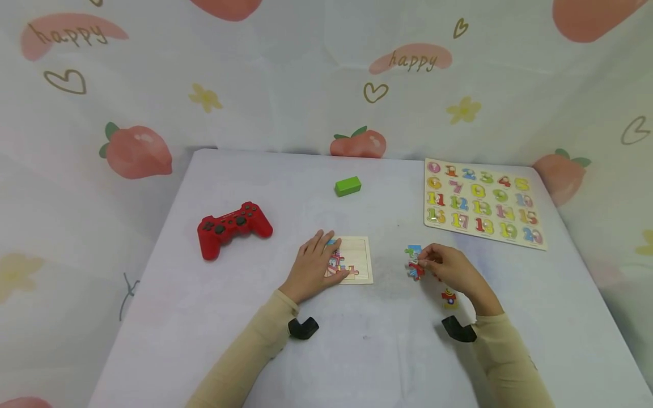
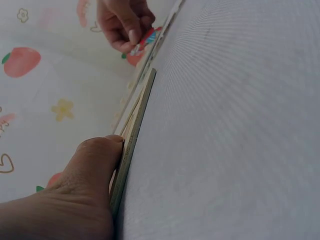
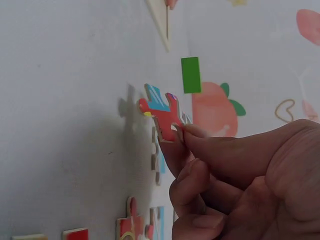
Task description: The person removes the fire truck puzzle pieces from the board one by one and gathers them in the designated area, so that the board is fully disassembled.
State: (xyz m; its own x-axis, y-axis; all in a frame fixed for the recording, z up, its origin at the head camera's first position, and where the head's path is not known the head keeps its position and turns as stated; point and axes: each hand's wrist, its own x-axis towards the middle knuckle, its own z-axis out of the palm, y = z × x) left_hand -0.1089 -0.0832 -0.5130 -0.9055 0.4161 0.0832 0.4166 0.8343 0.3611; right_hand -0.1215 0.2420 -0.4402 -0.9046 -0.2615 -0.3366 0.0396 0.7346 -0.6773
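Observation:
A square wooden puzzle tray [image 1: 363, 258] lies on the white table, its left part filled with colourful pieces and its right part bare wood. My left hand [image 1: 312, 266] rests over the tray's left side with fingers spread, the thumb along the near edge; it covers some of the fitted pieces. In the left wrist view the thumb [image 2: 97, 159] lies on the tray's rim. To the right of the tray, my right hand [image 1: 451, 273] pinches a red and blue jigsaw piece [image 3: 164, 117] between thumb and forefinger, held tilted above the table.
Loose jigsaw pieces lie around the right hand, among them a red and yellow one [image 1: 449, 298]. Farther back are a green block [image 1: 348, 186] and a number board [image 1: 484, 204] at the right. A red game controller [image 1: 234, 226] sits to the left.

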